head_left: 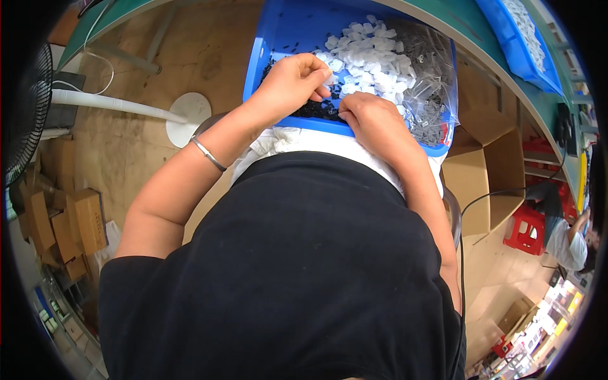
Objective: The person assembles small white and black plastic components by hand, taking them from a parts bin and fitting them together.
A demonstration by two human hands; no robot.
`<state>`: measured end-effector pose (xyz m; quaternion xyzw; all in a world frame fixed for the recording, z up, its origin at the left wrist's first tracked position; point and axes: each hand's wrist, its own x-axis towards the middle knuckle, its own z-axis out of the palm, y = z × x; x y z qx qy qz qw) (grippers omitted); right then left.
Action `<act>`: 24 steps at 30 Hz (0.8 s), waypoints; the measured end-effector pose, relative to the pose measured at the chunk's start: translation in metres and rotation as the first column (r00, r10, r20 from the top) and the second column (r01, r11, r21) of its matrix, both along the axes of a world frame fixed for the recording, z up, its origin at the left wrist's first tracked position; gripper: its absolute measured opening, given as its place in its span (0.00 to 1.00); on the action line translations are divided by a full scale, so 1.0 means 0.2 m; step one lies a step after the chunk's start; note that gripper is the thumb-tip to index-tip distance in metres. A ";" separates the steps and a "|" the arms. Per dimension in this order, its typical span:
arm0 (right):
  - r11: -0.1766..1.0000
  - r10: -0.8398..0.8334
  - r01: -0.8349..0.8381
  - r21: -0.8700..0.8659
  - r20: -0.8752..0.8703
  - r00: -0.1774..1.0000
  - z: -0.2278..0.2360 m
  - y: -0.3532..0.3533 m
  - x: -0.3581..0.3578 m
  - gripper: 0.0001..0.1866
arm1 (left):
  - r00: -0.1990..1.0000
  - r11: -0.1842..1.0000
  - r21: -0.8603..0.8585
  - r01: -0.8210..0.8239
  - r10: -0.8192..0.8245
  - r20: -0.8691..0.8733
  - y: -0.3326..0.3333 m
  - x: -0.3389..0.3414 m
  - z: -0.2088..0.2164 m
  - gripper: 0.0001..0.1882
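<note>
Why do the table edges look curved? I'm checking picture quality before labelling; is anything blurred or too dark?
Head view: fisheye bends the green table edge toward the rim; corners are black. Even light, no glare. Left hand, right hand and blue tray are sharp; the small white parts blend together.

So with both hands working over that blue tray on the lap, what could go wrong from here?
The blue tray seems to rest on the lap, so a shift could tip it. Small white pieces and black pieces lie loose and could mix or spill. The clear bag hangs near the tray's edge and might slide off.
</note>
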<state>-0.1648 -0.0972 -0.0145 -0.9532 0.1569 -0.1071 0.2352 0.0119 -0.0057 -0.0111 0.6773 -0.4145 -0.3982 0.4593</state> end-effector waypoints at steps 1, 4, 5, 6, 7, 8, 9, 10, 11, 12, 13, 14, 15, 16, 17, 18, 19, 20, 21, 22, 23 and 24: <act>0.999 -0.006 0.006 0.037 -0.015 1.000 0.01 0.00 0.00 0.05 | 0.983 0.998 0.058 -0.023 0.033 -0.183 0.00 0.01 0.01 0.11; 0.998 0.060 -0.060 0.033 -0.023 0.998 0.02 -0.02 0.00 0.04 | 0.921 0.996 0.078 -0.044 0.071 -0.384 0.01 0.01 0.02 0.11; 0.998 0.061 -0.060 0.035 -0.022 0.998 0.01 -0.03 0.00 0.04 | 0.884 0.994 0.095 -0.054 0.091 -0.458 0.01 0.01 0.03 0.12; 0.998 0.068 -0.067 0.017 -0.036 0.997 -0.01 -0.04 0.01 0.04 | 0.884 0.994 0.096 -0.054 0.092 -0.458 0.01 0.00 0.03 0.12; 0.997 0.076 -0.076 -0.001 -0.050 0.996 -0.02 -0.04 0.01 0.05 | 0.871 0.994 0.093 -0.056 0.094 -0.481 0.01 0.00 0.04 0.12; 0.997 0.077 -0.077 -0.001 -0.050 0.996 -0.02 -0.04 0.01 0.05 | 0.858 0.994 0.090 -0.058 0.096 -0.504 0.01 0.00 0.04 0.11; 0.999 0.044 -0.043 0.031 -0.024 0.999 -0.02 -0.03 0.01 0.05 | 0.858 0.994 0.091 -0.059 0.097 -0.504 0.01 0.00 0.04 0.11; 0.998 0.011 -0.011 0.063 0.002 1.000 -0.02 -0.03 0.01 0.05 | 0.856 0.994 0.087 -0.062 0.097 -0.507 0.02 0.00 0.03 0.12; 0.998 0.013 -0.013 0.063 0.002 1.000 -0.02 -0.03 0.01 0.05 | 0.855 0.995 0.083 -0.064 0.097 -0.509 0.02 0.00 0.03 0.12; 0.991 -0.031 0.030 0.130 0.010 0.999 -0.01 -0.02 0.01 0.05 | 0.855 0.994 0.082 -0.066 0.099 -0.509 0.02 0.01 0.03 0.12; 0.978 -0.077 0.073 0.197 0.015 0.997 0.00 -0.02 0.00 0.05 | 0.856 0.995 0.082 -0.062 0.095 -0.509 0.02 0.00 0.04 0.12; 0.978 -0.076 0.072 0.196 0.014 0.997 0.00 -0.01 0.00 0.05 | 0.856 0.995 0.081 -0.058 0.091 -0.508 0.02 0.00 0.04 0.12; 0.966 -0.098 0.073 0.249 0.091 0.991 0.00 -0.02 -0.01 0.04 | 0.856 0.995 0.079 -0.060 0.092 -0.508 0.03 0.00 0.05 0.12; 0.950 -0.126 0.071 0.305 0.163 0.979 0.00 -0.02 -0.01 0.04 | 0.881 0.996 0.080 -0.050 0.082 -0.467 0.03 -0.01 0.06 0.13; 0.949 -0.126 0.071 0.307 0.161 0.979 0.00 -0.02 -0.01 0.04 | 0.903 0.996 0.082 -0.040 0.071 -0.424 0.02 -0.01 0.06 0.13; 0.878 -0.198 0.129 0.460 0.103 0.975 -0.01 -0.03 -0.01 0.05 | 0.902 0.996 0.084 -0.041 0.073 -0.426 0.02 0.00 0.06 0.13; 0.781 -0.259 0.188 0.595 0.036 0.965 -0.01 -0.03 -0.02 0.05 | 0.910 0.997 0.063 -0.040 0.063 -0.409 0.02 0.00 0.04 0.13; 0.782 -0.260 0.188 0.595 0.037 0.965 -0.02 -0.03 -0.02 0.05 | 0.918 0.998 0.043 -0.039 0.052 -0.393 0.02 0.00 0.03 0.13; 0.665 -0.292 0.151 0.731 0.069 0.954 -0.04 -0.03 -0.02 0.06 | 0.918 0.998 0.042 -0.038 0.051 -0.393 0.03 -0.01 0.03 0.13; 0.529 -0.328 0.100 0.843 0.094 0.940 -0.05 -0.04 -0.02 0.06 | 0.904 0.998 0.045 -0.047 0.061 -0.422 0.03 -0.01 0.03 0.13; 0.529 -0.328 0.101 0.843 0.094 0.940 -0.04 -0.04 -0.02 0.06 | 0.890 0.997 0.048 -0.055 0.071 -0.451 0.03 -0.01 0.02 0.12; 0.476 -0.348 0.093 0.874 0.090 0.933 -0.02 -0.04 -0.02 0.07 | 0.889 0.997 0.048 -0.055 0.071 -0.452 0.03 -0.01 0.02 0.12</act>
